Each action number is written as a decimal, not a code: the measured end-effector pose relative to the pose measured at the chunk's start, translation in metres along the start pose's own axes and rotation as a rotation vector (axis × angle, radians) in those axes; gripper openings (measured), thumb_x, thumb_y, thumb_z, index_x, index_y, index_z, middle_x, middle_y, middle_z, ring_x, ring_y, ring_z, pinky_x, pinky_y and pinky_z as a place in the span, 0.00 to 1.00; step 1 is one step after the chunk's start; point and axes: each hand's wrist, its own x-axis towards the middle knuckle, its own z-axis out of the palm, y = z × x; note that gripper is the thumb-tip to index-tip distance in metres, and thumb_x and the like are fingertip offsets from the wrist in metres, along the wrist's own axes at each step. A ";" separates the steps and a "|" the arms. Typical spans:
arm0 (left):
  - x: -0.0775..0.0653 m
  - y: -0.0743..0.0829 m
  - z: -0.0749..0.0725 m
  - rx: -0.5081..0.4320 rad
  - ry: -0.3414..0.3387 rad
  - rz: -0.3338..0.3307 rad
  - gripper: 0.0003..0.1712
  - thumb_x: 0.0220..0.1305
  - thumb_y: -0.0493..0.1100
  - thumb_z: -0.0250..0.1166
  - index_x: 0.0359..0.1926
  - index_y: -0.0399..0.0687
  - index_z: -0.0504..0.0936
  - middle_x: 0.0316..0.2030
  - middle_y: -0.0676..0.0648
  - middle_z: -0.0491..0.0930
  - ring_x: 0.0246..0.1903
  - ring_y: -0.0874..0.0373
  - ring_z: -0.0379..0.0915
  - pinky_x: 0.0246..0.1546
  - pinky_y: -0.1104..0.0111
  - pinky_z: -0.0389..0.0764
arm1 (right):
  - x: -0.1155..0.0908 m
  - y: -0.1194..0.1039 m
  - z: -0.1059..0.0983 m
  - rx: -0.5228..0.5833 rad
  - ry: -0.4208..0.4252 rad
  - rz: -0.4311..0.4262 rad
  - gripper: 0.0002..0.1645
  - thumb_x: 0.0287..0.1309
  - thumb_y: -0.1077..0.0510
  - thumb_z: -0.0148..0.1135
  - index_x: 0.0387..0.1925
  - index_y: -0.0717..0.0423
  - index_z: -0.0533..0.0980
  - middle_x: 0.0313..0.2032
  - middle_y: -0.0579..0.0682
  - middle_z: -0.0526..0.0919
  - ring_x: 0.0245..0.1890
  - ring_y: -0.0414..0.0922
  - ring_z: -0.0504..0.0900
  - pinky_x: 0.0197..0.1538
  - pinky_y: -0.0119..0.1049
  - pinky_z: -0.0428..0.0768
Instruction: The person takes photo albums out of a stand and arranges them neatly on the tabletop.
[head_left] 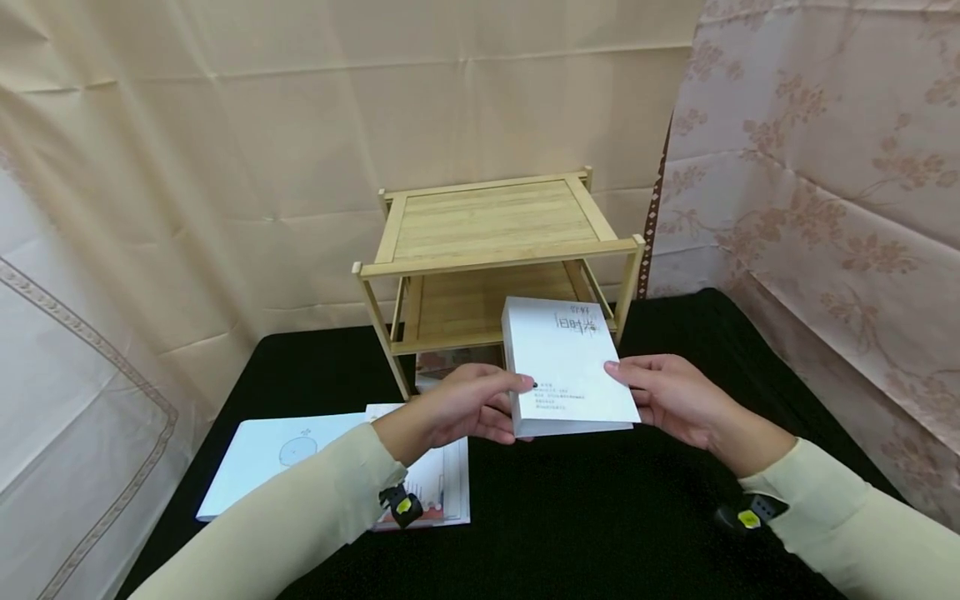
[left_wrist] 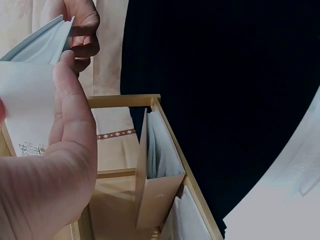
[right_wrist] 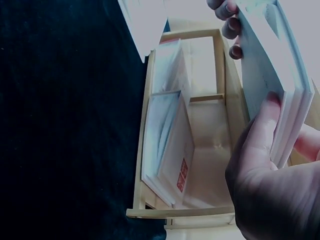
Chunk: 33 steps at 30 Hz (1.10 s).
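Observation:
A thick white book [head_left: 570,358] with dark lettering on its cover is held up in front of the wooden rack, tilted toward the head camera. My left hand [head_left: 461,408] grips its left edge, thumb on the cover and fingers beneath. On the opposite edge, my right hand [head_left: 678,400] pinches the book with thumb on top and fingers underneath. In the right wrist view, the pages of the held book [right_wrist: 285,90] are slightly parted between the covers. The left wrist view catches the book's underside [left_wrist: 27,100] beside the left hand's fingers.
Behind the book stands a two-tier wooden rack [head_left: 495,221]. Beneath its lower shelf are books, including one with a red stamp [right_wrist: 185,150]. A white book [head_left: 258,450] with a round drawing lies at left on the black cloth [head_left: 570,517], overlapped by another book [head_left: 456,475].

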 end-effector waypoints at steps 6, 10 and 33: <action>-0.004 -0.008 0.000 0.018 0.025 0.003 0.31 0.70 0.54 0.66 0.64 0.38 0.72 0.45 0.38 0.88 0.33 0.54 0.89 0.38 0.64 0.90 | -0.003 0.009 0.005 -0.043 -0.013 -0.029 0.40 0.73 0.44 0.60 0.73 0.64 0.62 0.54 0.54 0.86 0.53 0.51 0.88 0.56 0.46 0.87; -0.006 -0.012 0.000 0.036 0.037 -0.005 0.30 0.69 0.52 0.67 0.63 0.37 0.74 0.47 0.39 0.86 0.34 0.54 0.89 0.42 0.62 0.90 | -0.004 0.016 0.006 -0.066 -0.024 -0.045 0.39 0.73 0.46 0.60 0.72 0.66 0.62 0.55 0.55 0.85 0.53 0.52 0.87 0.56 0.48 0.87; -0.003 -0.034 -0.003 0.015 0.131 0.028 0.27 0.67 0.51 0.71 0.58 0.39 0.76 0.49 0.41 0.88 0.42 0.52 0.89 0.46 0.59 0.89 | -0.007 0.042 0.013 -0.049 -0.070 -0.055 0.34 0.74 0.49 0.59 0.71 0.64 0.65 0.55 0.55 0.85 0.53 0.53 0.87 0.56 0.51 0.86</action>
